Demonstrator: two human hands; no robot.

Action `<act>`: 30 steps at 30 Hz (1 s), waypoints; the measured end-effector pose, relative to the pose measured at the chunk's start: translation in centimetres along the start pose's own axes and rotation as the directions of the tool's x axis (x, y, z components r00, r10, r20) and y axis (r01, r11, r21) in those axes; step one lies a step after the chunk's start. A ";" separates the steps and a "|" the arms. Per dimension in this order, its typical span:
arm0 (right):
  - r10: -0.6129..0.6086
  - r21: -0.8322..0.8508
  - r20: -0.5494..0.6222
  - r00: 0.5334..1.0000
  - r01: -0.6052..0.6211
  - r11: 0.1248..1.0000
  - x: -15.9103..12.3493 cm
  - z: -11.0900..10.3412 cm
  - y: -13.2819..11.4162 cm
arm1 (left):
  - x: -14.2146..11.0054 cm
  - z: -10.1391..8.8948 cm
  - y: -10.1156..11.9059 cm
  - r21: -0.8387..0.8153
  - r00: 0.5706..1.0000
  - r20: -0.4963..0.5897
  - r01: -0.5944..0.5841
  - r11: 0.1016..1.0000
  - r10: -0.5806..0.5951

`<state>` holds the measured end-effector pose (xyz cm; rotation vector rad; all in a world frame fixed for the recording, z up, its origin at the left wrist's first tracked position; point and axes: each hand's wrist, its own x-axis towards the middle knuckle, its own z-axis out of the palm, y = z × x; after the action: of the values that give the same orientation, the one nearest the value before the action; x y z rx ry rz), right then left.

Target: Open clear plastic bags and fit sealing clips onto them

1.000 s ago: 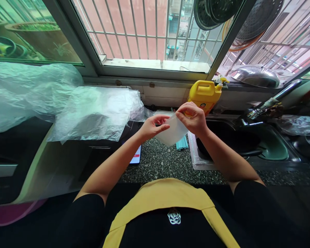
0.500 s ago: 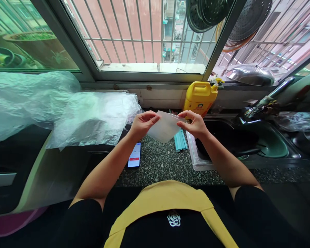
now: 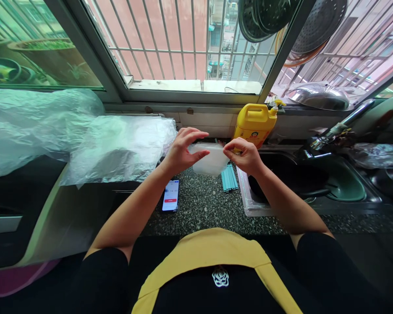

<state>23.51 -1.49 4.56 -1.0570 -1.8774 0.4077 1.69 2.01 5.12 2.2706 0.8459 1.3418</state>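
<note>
While the right hand pinched its two-o'clock corner between thumb and fingertips, the thin, translucent white plastic piece, perhaps a small bag, hung over the speckled dark stone tabletop; so narrow a grip presumably suited limp material, catching only the edge and leaving most of its face uncovered; the left hand stood wide at the plastic's nine o'clock, thumb and fingers parted about that side; the thumb seemed to reach the near edge, yet whether it touched could not be told; such a spread perhaps allowed room around the loose side.

Measured from the plastic piece, several flat turquoise strips lay side by side at four o'clock, just beside it, likely for easy reach; a slim smartphone with a lit screen lay face up at eight o'clock, probably so that it could be read; a yellow plastic jug with a moulded handle stood upright at two o'clock, seemingly set back out of the way; crumpled, clear plastic sheeting spread at nine o'clock beyond the left hand, perhaps as a dust cover.
</note>
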 end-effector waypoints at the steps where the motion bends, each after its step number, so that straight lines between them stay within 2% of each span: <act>1: -0.016 -0.010 0.015 1.000 0.016 1.000 0.1 0.0 -0.1 | 0.5 0.0 0.3 0.045 0.998 0.055 -0.046 0.998 0.044; 3: -0.038 -0.020 0.034 0.999 0.039 0.999 0.3 0.0 -0.3 | 1.2 0.3 0.8 0.081 0.982 0.172 -0.094 0.992 0.079; 6: -0.027 0.007 0.013 1.000 0.026 1.000 0.3 0.1 -0.2 | 1.7 0.8 1.0 0.049 0.965 0.259 -0.048 0.998 0.033; 10: 0.018 0.083 -0.046 0.999 -0.015 0.996 -0.2 0.2 0.6 | 1.4 0.7 0.8 -0.066 0.958 0.266 0.129 0.990 -0.107; 13: 0.013 0.115 -0.092 0.996 -0.003 0.993 -0.4 0.4 0.9 | 1.3 0.4 0.8 -0.107 0.930 0.314 0.233 0.966 -0.190; 16: 0.005 0.123 -0.081 0.997 0.005 0.992 -0.1 0.5 0.5 | 1.4 0.3 1.0 -0.107 0.910 0.351 0.275 0.955 -0.223; 19: 0.019 0.146 -0.041 0.999 -0.013 0.989 0.3 0.5 0.1 | 1.6 0.6 1.3 -0.126 0.915 0.333 0.284 0.951 -0.229; 21: 0.071 0.220 -0.015 0.997 -0.066 0.973 0.4 0.3 0.5 | 1.7 0.5 1.4 -0.168 0.918 0.306 0.312 0.935 -0.251; 24: 0.189 0.415 0.029 0.981 -0.184 0.891 -0.3 0.4 2.3 | 1.8 -0.1 1.4 -0.233 0.921 0.237 0.363 0.902 -0.310; 27: 0.298 0.621 0.114 0.948 -0.302 0.724 -2.0 1.4 4.7 | 1.9 -1.0 1.3 -0.258 0.919 0.161 0.390 0.884 -0.359; 30: 0.309 0.749 0.197 0.930 -0.346 0.565 -3.8 3.3 6.1 | 1.9 -1.5 1.1 -0.261 0.918 0.119 0.397 0.880 -0.379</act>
<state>24.58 -0.59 -3.19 -0.7631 -1.2674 1.3460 1.36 2.44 7.71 1.7971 0.9594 1.1163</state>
